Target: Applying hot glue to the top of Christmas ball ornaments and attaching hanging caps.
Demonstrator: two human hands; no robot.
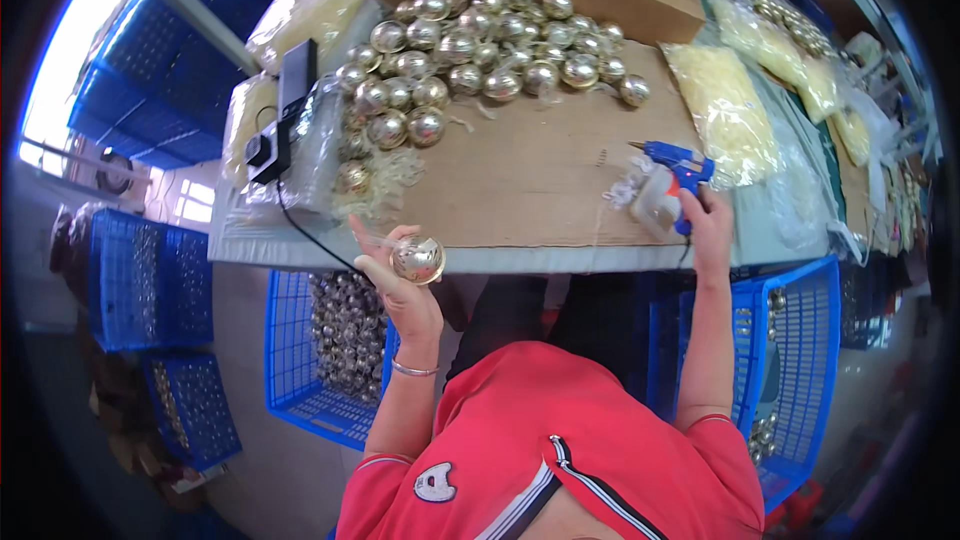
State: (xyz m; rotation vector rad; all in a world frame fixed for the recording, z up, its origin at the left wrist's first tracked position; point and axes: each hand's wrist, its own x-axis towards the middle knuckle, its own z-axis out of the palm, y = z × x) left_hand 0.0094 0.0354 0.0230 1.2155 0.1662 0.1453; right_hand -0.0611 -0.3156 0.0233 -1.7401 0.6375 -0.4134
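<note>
A shiny gold ball ornament [418,258] rests in my left hand [405,298], held just off the table's front edge, with the fingers curled about it. Something thin and translucent trails from the ball across my fingers. At the right of the table my right hand [709,230] is wrapped round the handle of a blue glue gun [682,162], whose nozzle points left. A whitish, see-through piece [655,202] sits beside the gun's handle; its kind is unclear. Thin clear scraps [625,188] lie near it on the cardboard [520,175].
Many gold balls [465,47] are heaped at the back. Bags of pale yellow material [725,115] flank them. A black power strip [270,152] with a cord stands at the left. Blue crates [300,403] holding balls stand beneath the table. An open carton [620,0] lies behind.
</note>
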